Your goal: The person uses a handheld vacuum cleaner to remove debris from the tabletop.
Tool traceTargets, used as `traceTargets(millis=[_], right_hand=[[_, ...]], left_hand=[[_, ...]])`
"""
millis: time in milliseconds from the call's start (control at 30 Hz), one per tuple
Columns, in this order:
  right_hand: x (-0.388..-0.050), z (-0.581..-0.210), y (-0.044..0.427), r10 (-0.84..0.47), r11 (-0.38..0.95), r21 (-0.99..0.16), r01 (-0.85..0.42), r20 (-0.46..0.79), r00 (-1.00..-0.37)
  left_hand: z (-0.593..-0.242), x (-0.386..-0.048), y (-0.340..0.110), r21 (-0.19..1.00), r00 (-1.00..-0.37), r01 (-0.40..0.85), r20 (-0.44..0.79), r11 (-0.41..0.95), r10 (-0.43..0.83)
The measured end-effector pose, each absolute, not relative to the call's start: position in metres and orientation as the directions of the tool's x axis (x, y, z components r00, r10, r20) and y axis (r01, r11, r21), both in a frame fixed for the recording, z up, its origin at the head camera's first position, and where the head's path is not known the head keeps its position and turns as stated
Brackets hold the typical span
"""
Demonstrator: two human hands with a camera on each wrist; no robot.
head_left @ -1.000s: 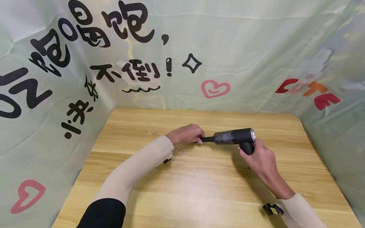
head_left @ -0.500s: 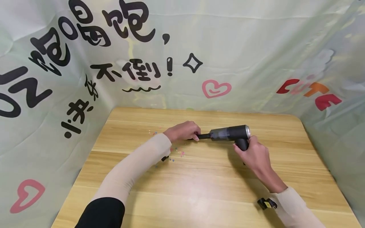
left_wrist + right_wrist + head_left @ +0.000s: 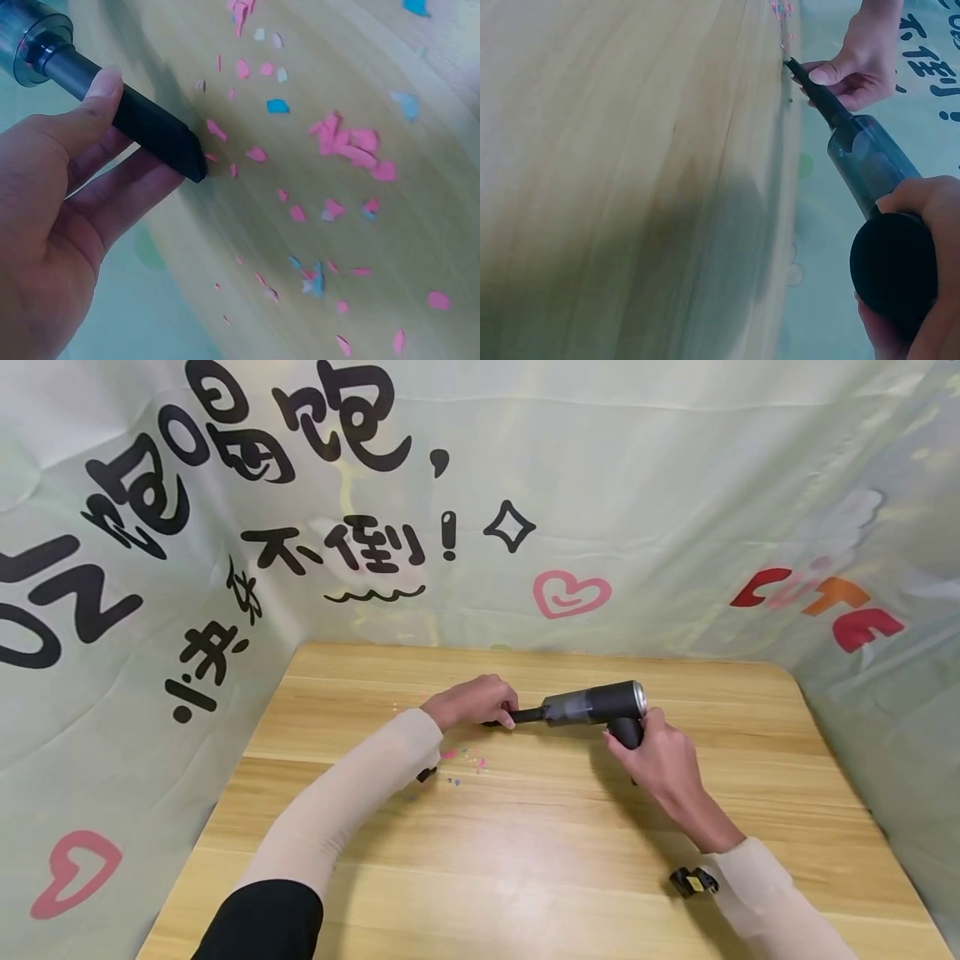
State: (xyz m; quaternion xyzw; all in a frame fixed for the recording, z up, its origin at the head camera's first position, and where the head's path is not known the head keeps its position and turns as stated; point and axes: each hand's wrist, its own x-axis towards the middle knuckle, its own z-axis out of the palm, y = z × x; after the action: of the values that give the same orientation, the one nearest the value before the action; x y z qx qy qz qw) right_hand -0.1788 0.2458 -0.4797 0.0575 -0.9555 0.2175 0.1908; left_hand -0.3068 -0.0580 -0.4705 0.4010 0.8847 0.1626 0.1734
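Nozzle pinched by left hand, vacuum handle gripped by right hand, long axis crosswise, tip leftward beside coloured scraps, nearer left hand

I have the handheld vacuum crosswise above the table, its handle in my right hand, its nozzle in my left hand, scraps on the tabletop near the nozzle's tip, and cloth behind and on both sides.

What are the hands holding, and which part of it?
A vacuum: the right hand grips its handle, and the left hand holds its nozzle between thumb and fingers.
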Motion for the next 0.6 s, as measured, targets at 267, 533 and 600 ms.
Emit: traceTargets(millis=[267, 533, 600], right_hand=[[-0.187, -0.473, 0.249, -0.081, 0.889, -0.4, -0.222, 0.34, -0.937], [-0.197, -0.475, 0.252, -0.124, 0.886, -0.378, -0.268, 0.366, -0.922], [-0.199, -0.475, 0.253, -0.138, 0.884, -0.372, -0.284, 0.374, -0.917]], left_hand=[[-0.473, -0.304, -0.065, 0.458, -0.631, 0.626, -0.179, 0.631, 0.755], [-0.473, -0.299, -0.071, 0.494, -0.631, 0.603, -0.186, 0.627, 0.754], [-0.473, -0.297, -0.071, 0.502, -0.63, 0.599, -0.185, 0.624, 0.754]])
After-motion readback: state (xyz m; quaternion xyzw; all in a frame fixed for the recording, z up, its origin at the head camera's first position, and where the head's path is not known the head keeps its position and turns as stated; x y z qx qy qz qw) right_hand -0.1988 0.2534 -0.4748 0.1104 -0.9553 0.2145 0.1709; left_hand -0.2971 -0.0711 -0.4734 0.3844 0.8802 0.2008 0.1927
